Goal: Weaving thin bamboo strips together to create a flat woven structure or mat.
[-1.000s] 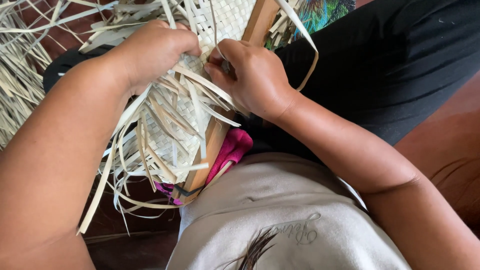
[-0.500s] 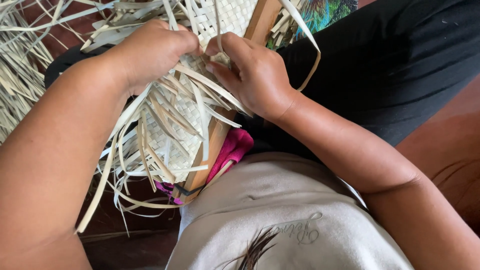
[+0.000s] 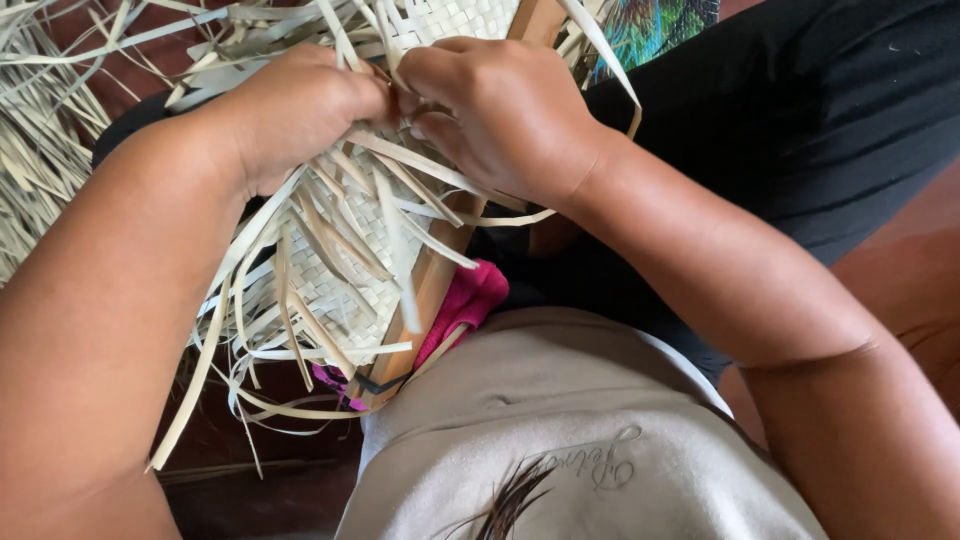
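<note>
A pale woven mat of flat straw strips [image 3: 345,275] lies over a wooden board [image 3: 432,280] that leans on my lap. My left hand [image 3: 300,110] is closed over loose strips at the upper part of the weave. My right hand [image 3: 495,105] sits right beside it, fingertips pinching strips where the two hands meet. Many loose strip ends [image 3: 250,370] hang from the mat's lower edge. What lies under the hands is hidden.
A bundle of loose straw strips [image 3: 40,160] spreads at the far left. A pink cloth [image 3: 470,300] shows under the board. My grey shirt [image 3: 560,440] fills the bottom, black trousers [image 3: 800,130] the right, a colourful patterned cloth [image 3: 660,25] the top.
My right hand has moved left along the weave until it meets the left hand. The left hand has stayed on the strips.
</note>
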